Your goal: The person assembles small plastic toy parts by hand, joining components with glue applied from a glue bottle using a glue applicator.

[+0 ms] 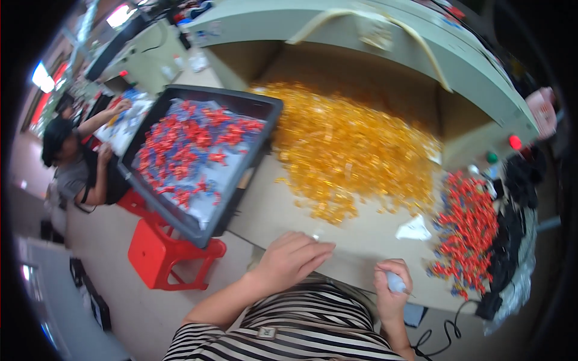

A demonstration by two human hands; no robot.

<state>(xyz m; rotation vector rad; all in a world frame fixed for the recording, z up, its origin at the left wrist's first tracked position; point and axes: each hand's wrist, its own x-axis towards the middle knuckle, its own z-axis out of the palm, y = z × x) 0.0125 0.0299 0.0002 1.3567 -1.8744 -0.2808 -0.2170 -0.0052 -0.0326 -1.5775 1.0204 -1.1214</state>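
My left hand (292, 259) is over the table's near edge, its fingers closed together and pointing right. A small pale glint (315, 237) shows at its fingertips, too blurred to name. My right hand (392, 283) is a little further right, wrapped round a pale, rounded tool handle (395, 283) with a thin point sticking out below. Beyond both hands, a wide heap of small, shiny amber plastic pieces (355, 153) covers the tabletop (271, 198). To the right lies a pile of small red and blue pieces (465, 231).
A black tray (220, 219) of red and blue pieces juts past the table's left side, above a red stool (153, 259). White scrap (413, 228) lies before the heap. Black cloth and clear plastic (518, 271) hang at right. A co-worker (84, 159) sits at left.
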